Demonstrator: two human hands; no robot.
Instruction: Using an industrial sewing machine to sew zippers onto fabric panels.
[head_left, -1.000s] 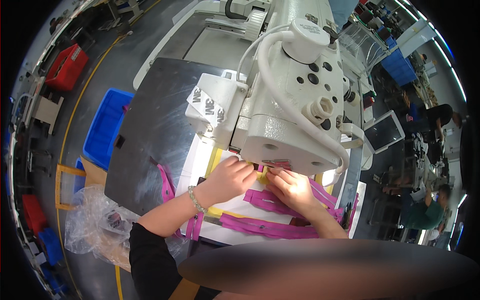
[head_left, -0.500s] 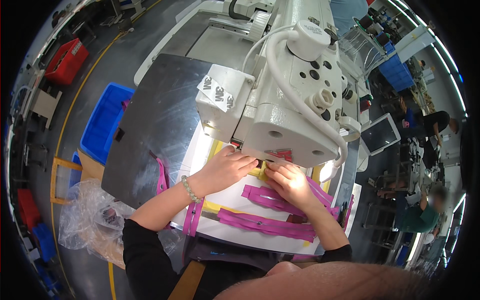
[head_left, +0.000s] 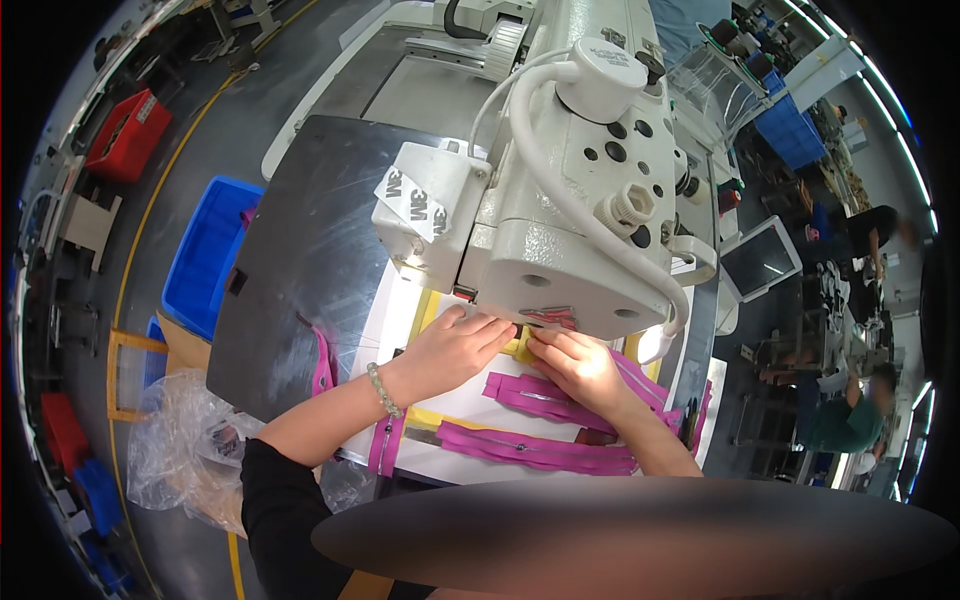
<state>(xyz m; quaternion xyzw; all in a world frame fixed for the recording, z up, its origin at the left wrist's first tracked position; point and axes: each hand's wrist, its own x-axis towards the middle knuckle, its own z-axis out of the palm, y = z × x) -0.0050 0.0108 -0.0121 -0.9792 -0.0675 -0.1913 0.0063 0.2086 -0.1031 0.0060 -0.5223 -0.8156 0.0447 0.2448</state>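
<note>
Left hand (head_left: 455, 350): fingers flat, pressing the yellow template (head_left: 428, 318); not gripping.
Right hand (head_left: 580, 368): fingertips pinch the template's edge below the sewing machine head (head_left: 560, 200).
Magenta zipper strips (head_left: 535, 448): just behind the right wrist, long axis left-right; right hand nearer.

Grey workshop floor (head_left: 300, 60), perhaps concrete.

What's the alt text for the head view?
Both hands, left hand and right hand, press a yellow template under the head of a white industrial sewing machine. Magenta zipper strips lie on the white work surface by the wrists.
</note>
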